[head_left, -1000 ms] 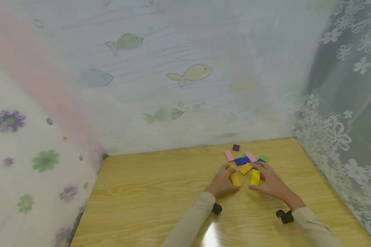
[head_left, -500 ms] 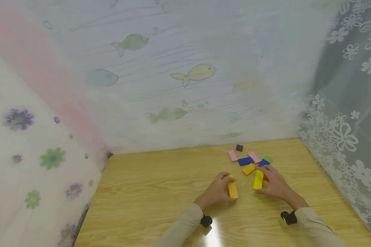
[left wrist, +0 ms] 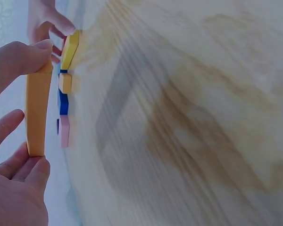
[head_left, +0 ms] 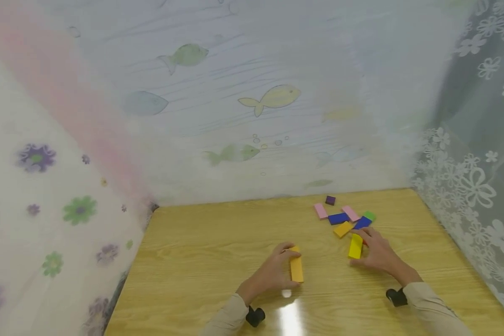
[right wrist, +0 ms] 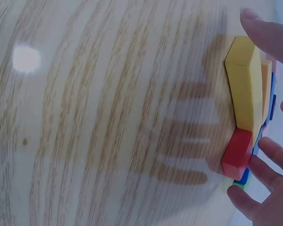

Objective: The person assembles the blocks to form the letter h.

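My left hand (head_left: 273,270) pinches an orange block (head_left: 296,266) by its two ends, thumb at the near end and fingertips at the far one. In the left wrist view that orange block (left wrist: 37,113) shows its long narrow side. Over a yellow block (head_left: 355,247) my right hand (head_left: 380,252) spreads its thumb and fingers. The right wrist view has the thumb (right wrist: 266,35) apart from the end of the yellow block (right wrist: 245,89). A red block (right wrist: 237,153) lies against the yellow one, beside the right fingertips.
Beyond the right hand lie a second orange block (head_left: 343,229), blue blocks (head_left: 339,218), pink blocks (head_left: 320,211), a green block (head_left: 369,216) and a dark purple block (head_left: 330,200). The wooden table (head_left: 201,242) meets a fish-patterned curtain (head_left: 218,121) at its back edge.
My left hand has carried the orange block leftward and nearer to me, away from the other blocks. The right hand stays about the yellow block, which keeps nearly the same place.
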`<state>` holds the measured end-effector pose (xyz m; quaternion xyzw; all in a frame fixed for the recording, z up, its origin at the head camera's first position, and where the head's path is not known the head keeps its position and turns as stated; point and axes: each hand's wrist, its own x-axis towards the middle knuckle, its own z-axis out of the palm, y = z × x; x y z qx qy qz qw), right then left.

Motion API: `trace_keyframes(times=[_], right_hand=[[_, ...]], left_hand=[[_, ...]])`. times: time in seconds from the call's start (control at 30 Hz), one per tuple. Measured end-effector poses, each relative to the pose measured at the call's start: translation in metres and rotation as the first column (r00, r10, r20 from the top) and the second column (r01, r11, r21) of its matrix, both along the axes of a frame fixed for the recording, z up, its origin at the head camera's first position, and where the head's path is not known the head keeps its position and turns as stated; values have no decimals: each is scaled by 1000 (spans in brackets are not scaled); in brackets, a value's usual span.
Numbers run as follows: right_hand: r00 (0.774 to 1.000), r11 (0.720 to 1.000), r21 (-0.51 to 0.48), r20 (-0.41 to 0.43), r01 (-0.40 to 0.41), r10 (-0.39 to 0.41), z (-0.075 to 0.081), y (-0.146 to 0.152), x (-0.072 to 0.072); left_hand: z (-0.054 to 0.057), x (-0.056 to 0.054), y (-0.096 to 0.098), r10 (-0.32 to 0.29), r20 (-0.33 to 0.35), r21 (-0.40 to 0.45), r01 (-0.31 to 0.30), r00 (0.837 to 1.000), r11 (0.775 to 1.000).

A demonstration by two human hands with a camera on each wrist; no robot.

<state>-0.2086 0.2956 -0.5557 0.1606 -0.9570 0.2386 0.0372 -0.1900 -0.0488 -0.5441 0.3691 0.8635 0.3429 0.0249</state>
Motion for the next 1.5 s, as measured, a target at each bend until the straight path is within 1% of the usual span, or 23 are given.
trace_keyframes(times=[0.1, 0.23, 0.37, 0.43, 0.53, 0.6, 0.8, 1.0, 1.1, 1.17, 1.33, 1.5], right_hand=[[1000, 1000, 5, -19, -15, 15, 1, 1, -1], [999, 999, 19, -42, -27, 28, 1, 2, -2], [998, 999, 20, -48, -29, 30, -2, 2, -3], [999, 1000, 19, -37, -22, 23, -3, 3, -3], [1000, 1000, 28, -12, -5, 5, -5, 4, -3], [1000, 999, 35, 2, 4, -4, -7, 5, -3], [1000, 999, 31, 20, -7, 6, -9, 5, -5], [999, 999, 36, 31, -31, 29, -8, 4, -7], [999, 999, 32, 31, -32, 31, -6, 4, -7], [999, 999, 23, 16, -34, 33, -5, 4, -6], [999, 999, 5, -38, -37, 38, -3, 2, -2], [998, 999, -9, -48, -31, 31, 3, 1, -3]], left_hand=[[1, 8, -14, 17, 62, 5, -17, 998, 1000], [-2, 20, -33, 34, 127, 9, -35, 991, 999], [-4, 32, -52, 34, 166, 2, -35, 986, 999], [-4, 37, -62, 50, 189, -5, -50, 981, 999], [-5, 45, -76, 75, 207, -2, -76, 975, 997], [-7, 49, -84, 91, 207, 9, -95, 974, 995], [-16, 61, -104, 131, 202, 29, -140, 971, 990], [-24, 69, -116, 154, 206, 32, -164, 966, 986], [-28, 71, -119, 158, 213, 47, -172, 964, 984], [-30, 71, -120, 156, 206, 56, -171, 966, 984], [-31, 73, -121, 150, 205, 67, -167, 967, 984], [-29, 75, -123, 151, 231, 70, -171, 961, 983]])
